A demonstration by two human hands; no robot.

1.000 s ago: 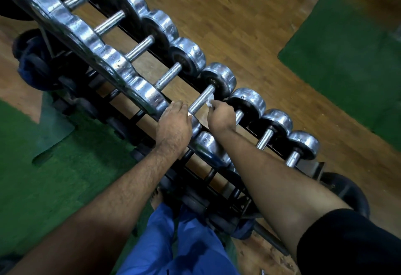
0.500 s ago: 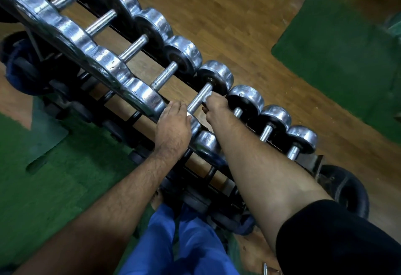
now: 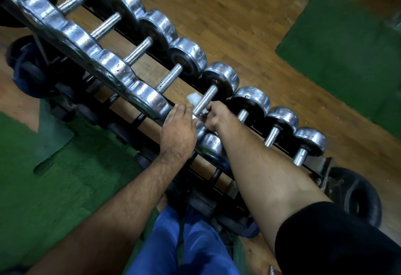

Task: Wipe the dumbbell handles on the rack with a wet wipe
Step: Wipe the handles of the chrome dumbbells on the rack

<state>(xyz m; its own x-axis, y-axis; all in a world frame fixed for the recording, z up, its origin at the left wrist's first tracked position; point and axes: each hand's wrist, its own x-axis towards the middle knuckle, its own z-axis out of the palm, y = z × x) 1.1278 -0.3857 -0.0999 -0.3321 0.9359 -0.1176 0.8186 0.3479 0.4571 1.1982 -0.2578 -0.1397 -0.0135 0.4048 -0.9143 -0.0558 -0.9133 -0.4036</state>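
Chrome dumbbell handle, knurled, w/ shiny round heads, mid rack top row, white wet wipe bunched under it, right hand pinching wipe at near end, left hand flat, fingers together, on front head.

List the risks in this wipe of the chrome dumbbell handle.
The white wet wipe pokes out loose beside the knurled chrome handle, so it may slip from the right hand. The left hand rests against a chrome dumbbell head; if the dumbbell rolls, its fingers could be pinched.
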